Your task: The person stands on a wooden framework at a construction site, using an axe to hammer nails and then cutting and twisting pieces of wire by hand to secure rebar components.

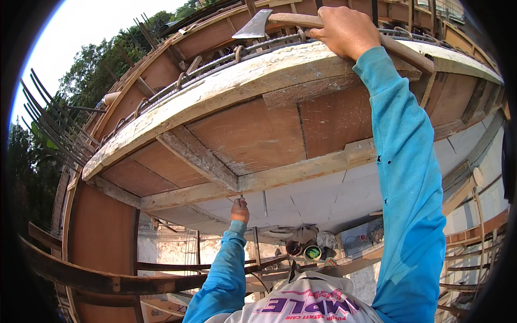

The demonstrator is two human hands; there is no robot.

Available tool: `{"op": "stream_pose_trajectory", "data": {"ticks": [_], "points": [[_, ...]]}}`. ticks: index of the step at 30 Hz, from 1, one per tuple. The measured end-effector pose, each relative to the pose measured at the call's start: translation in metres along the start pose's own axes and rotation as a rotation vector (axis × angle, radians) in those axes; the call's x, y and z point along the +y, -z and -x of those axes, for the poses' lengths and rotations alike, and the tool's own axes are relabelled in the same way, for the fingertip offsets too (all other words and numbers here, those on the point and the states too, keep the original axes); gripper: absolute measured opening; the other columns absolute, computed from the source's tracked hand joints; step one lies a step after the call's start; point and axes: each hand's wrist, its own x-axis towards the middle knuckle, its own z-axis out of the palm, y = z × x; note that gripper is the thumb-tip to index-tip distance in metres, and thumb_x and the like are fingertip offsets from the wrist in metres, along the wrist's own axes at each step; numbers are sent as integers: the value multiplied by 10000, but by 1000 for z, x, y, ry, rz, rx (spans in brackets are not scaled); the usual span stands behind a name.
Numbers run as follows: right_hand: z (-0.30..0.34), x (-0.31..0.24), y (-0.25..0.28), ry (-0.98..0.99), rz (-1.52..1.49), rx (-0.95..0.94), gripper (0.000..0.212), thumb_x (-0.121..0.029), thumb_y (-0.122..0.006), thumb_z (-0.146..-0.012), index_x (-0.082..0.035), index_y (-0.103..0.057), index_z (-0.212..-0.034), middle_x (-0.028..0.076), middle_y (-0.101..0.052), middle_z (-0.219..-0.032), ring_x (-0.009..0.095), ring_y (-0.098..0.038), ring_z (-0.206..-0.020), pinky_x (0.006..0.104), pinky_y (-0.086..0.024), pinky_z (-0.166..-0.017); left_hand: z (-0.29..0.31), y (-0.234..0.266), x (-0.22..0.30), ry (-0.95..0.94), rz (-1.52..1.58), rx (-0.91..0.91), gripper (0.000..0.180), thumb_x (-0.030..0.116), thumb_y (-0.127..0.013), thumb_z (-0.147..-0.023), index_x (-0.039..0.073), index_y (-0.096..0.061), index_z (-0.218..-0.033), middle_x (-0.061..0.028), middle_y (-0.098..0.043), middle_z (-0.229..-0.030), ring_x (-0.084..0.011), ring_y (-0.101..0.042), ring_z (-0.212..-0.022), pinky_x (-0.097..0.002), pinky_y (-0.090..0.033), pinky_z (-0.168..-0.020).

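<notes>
My right hand (349,31) is wrapped round the wooden handle of an axe (406,53), above the upper timber edge of a plywood formwork panel (253,129). The axe's grey steel head (253,25) points to the left, over the reinforcing bars. Lower down, my left hand (240,210) is closed just under the lower wooden rail (291,175), close to where a short upright batten (199,156) meets it. A small tip shows above those fingers, too small to name.
Steel bars (183,78) with bent ties run behind the top edge. Upright rebar (46,118) sticks out at left. A brown plywood panel (102,237) and dark curved rails (118,282) stand lower left. Below are a bucket with green contents (312,252) and a pale block wall (323,194).
</notes>
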Motion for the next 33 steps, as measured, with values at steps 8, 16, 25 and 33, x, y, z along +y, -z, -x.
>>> {"op": "stream_pose_trajectory", "data": {"ticks": [8,16,25,33], "points": [[4,3,22,-40,-131,-85,353,-415,-682,-805,-78,-704,-907,137,-700,-889,302,-678,-866,396,-528,-774,-12,48,66,814,830,-474,296,437,-471,-960,200,-446,-784,67,-336,-566,-68,-282,-423,-233,-192,-353],[0,9,3,-50,-123,-83,322,-412,-706,-769,-120,-725,-901,67,-708,-940,218,-670,-921,342,-505,-794,-22,52,43,892,1326,-730,236,346,-482,-978,158,-505,-837,63,-310,-594,-59,-222,-431,-211,-187,-335],[1,1,-1,-97,-127,-112,260,-292,-678,-756,-146,-722,-966,29,-700,-990,187,-652,-962,338,-486,-792,-30,40,-14,1021,1517,-770,221,361,-535,-921,153,-496,-985,9,-356,-633,-102,-284,-461,-306,-220,-375],[4,4,3,-59,-100,-30,323,-417,-714,-761,-124,-730,-896,66,-711,-912,215,-676,-893,347,-514,-771,-20,40,70,880,807,-402,308,418,-462,-958,163,-458,-786,39,-335,-556,-82,-273,-408,-251,-187,-319]]}}
